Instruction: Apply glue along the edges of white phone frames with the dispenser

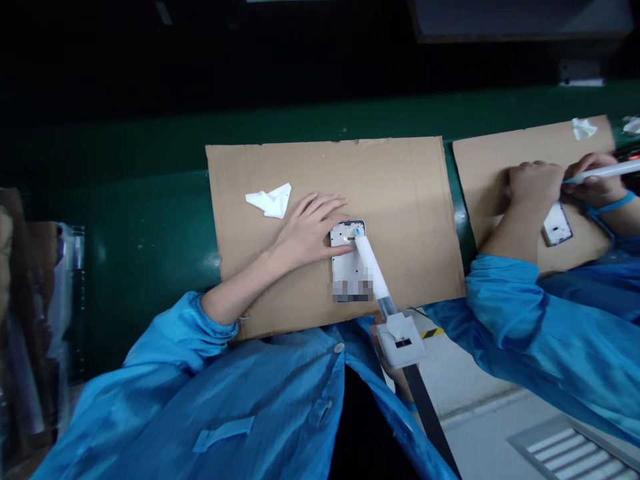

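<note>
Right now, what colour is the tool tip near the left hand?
The tool tip is blue (head view).

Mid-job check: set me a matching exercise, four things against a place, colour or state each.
1. Tissue-like scrap
2. Phone plate
3. Dispenser tube
4. Nearer cardboard sheet

A. White with a blue tip
B. Brown, flat on the green surface
C. White and creased
D. Directly under the thumb of the left hand

Pairs: 1-C, 2-D, 3-A, 4-B
</note>
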Demonstrator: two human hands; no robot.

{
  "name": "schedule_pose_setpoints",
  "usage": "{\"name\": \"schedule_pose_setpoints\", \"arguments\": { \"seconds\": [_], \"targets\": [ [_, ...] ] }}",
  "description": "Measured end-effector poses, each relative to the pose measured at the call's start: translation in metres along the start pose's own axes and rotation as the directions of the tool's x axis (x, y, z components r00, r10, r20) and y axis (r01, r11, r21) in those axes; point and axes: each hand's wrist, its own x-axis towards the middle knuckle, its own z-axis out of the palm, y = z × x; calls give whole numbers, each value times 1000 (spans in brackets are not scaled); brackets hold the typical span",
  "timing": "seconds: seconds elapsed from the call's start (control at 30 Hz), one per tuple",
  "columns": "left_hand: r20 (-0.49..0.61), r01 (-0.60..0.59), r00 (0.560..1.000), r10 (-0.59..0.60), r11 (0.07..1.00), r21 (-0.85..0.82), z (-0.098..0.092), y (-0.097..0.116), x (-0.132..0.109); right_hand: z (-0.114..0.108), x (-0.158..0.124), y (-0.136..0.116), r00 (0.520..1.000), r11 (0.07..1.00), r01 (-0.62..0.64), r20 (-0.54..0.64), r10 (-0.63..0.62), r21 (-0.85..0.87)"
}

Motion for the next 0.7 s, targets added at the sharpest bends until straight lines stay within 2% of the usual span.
{"name": "schedule_pose_setpoints", "arguments": {
  "seconds": [0.1,0.17,0.43,0.57,0.7],
  "targets": [
    [7,7,1000,-7,1000,-9,0,-1,0,-1,-1,-9,996,945,-86,17,85,315],
    [14,11,1000,-11,1000,-15,0,-1,0,-1,-3,-11,997,911,-79,37,70,405],
    [16,5,1000,-5,1000,0,0,-1,0,-2,-9,-7,997,913,-69,66,46,402],
    [2,-7,1000,7,1000,3,0,0,0,0,1,8,996,915,-85,13,87,394],
    [-4,-5,1000,5,1000,-13,0,0,1,4,13,29,996,873,-36,-59,74,486]
  ]
}}
